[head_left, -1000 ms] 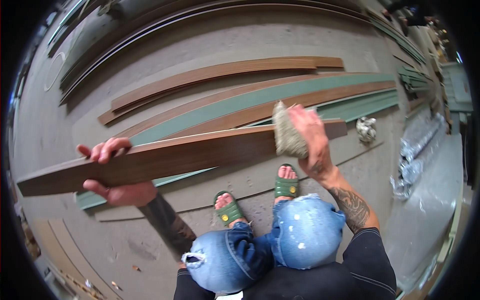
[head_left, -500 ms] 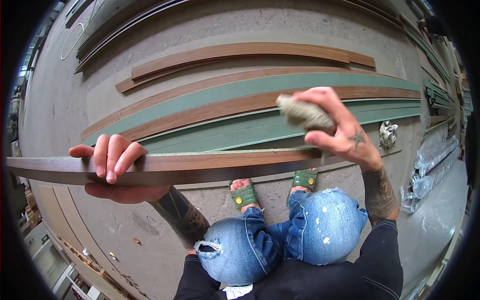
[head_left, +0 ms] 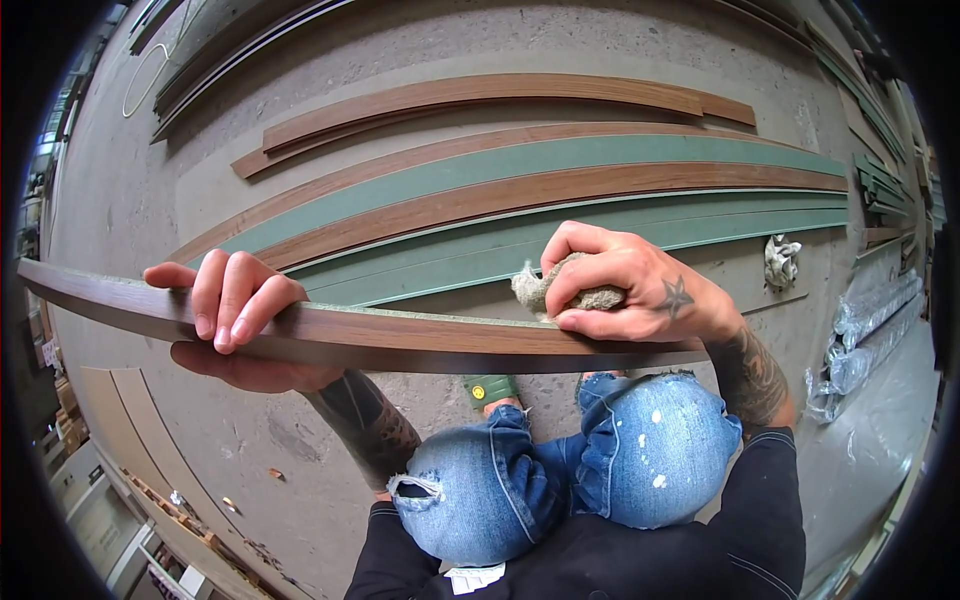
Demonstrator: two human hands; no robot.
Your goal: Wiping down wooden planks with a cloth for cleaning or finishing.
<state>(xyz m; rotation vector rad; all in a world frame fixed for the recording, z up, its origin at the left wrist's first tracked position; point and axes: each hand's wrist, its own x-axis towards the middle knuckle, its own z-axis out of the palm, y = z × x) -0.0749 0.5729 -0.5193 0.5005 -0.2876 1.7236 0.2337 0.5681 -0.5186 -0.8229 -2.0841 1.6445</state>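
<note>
A long brown wood-grain board (head_left: 430,338) with a greenish upper edge spans in front of me above my knees. My left hand (head_left: 240,315) grips it near its left end, fingers over the top and thumb side beneath. In my right hand (head_left: 635,285) is a crumpled greyish-beige rag (head_left: 590,287), bunched between fingers and thumb. The rag and fingertips are at the board's top edge, right of its middle. Part of the rag is hidden by my fingers.
Beyond the board, green and brown strips (head_left: 520,178) lie on the floor, with more brown boards (head_left: 480,92) behind. A crumpled whitish cloth (head_left: 781,262) lies at right, near plastic-wrapped bundles (head_left: 875,325). Beige panels (head_left: 130,420) lie at lower left.
My right hand has come down and left with the rag to the board's top edge. The board has tilted, its left end higher and its right part lower.
</note>
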